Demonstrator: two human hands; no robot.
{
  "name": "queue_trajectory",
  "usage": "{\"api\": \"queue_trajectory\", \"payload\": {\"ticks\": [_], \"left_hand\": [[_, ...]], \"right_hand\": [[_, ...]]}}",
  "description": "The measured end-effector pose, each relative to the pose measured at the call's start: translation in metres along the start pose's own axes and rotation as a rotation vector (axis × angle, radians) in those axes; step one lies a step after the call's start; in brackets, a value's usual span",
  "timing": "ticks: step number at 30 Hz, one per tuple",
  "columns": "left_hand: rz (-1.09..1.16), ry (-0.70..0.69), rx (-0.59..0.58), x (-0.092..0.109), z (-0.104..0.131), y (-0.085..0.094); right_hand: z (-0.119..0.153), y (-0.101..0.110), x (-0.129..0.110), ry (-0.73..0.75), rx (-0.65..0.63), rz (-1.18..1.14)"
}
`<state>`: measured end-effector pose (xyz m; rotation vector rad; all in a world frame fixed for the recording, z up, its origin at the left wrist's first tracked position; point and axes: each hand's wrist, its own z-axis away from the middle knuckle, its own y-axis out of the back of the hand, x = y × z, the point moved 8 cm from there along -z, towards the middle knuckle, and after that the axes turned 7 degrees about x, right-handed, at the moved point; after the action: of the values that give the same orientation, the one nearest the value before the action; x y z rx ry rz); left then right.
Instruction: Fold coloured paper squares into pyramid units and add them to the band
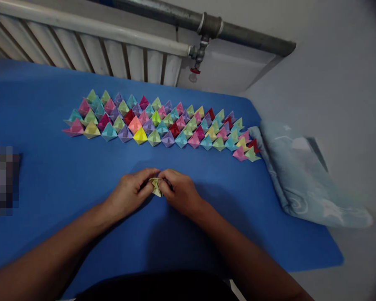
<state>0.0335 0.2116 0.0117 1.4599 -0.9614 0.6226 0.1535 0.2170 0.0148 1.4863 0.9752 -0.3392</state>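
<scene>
One head-worn camera looks forward and down — over a blue surface point(59, 167).

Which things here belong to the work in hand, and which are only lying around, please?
Work, apparently:
pale yellow paper, between left hand and right hand
colourful folded paper shapes, in rows

Lying about:
folded blanket, right
pixelated thing, left edge (role unclear)

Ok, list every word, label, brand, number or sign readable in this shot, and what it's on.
None readable.
Folded paper and paper boats: no lettering visible.
Radiator, pipe, red valve handle: no legible marking.
Blanket: pale swirl pattern, no readable text.
Left-edge patch: pixelated, can't be read.
</scene>
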Motion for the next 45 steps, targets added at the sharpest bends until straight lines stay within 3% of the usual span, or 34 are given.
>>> {"api": "queue_trajectory", "payload": {"ticks": [13, 16, 20, 25, 38, 45], "left_hand": [[0.051, 0.072, 0.032, -0.003, 0.002, 0.001], [0.107, 0.138, 0.069, -0.007, 0.002, 0.003], [0.292, 0.305, 0.147, -0.02, 0.0, 0.007], [0.538, 0.446, 0.199, -0.03, -0.003, 0.007], [0.709, 0.533, 0.153, -0.023, 0.006, -0.015], [0.653, 0.519, 0.076, -0.016, 0.006, -0.012]], "right_hand": [[-0.001, -0.006, -0.004, 0.038, -0.017, 0.129], [-0.001, 0.0, -0.001, 0.024, 0.033, -0.013], [0.002, 0.017, 0.009, -0.099, 0.17, -0.273], [0.004, 0.014, 0.008, -0.146, 0.156, -0.362], [0.0, 0.003, 0.01, -0.192, 0.24, -0.29], [0.0, 0.004, 0.015, -0.215, 0.214, -0.339]]}}
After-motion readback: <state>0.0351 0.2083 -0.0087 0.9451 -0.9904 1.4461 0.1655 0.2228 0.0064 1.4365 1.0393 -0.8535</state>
